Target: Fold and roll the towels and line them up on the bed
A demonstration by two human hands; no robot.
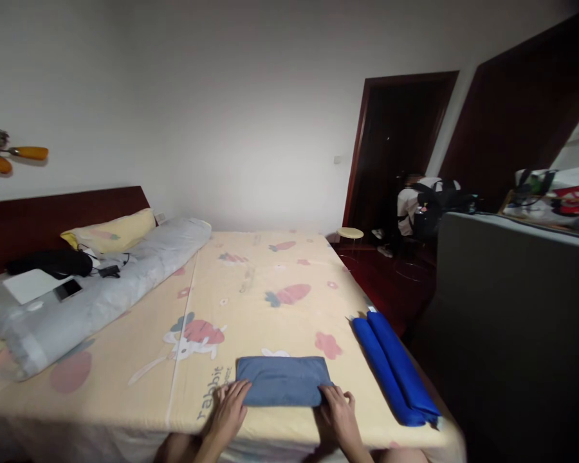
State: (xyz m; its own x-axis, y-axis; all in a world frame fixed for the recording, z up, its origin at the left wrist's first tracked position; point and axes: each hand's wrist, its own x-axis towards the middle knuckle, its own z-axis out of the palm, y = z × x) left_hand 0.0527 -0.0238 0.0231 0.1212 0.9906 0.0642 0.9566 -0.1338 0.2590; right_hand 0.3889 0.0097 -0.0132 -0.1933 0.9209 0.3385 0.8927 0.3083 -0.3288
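Loosely curled, both hands (231,404) (338,406) touch blue cloth (284,381).

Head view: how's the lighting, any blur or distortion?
Head view: dim, brightest on the white wall; dark door loses detail; right hand has a dark shadow beside it on the bedsheet. Head view: wide-angle lean in the door frame; lower left corner soft, folded blue cloth fairly clear.

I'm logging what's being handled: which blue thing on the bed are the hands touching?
The flat, folded grey-blue cloth, with the left hand and right hand at its near corners. The brighter blue, long rolls lie apart to its right, untouched.
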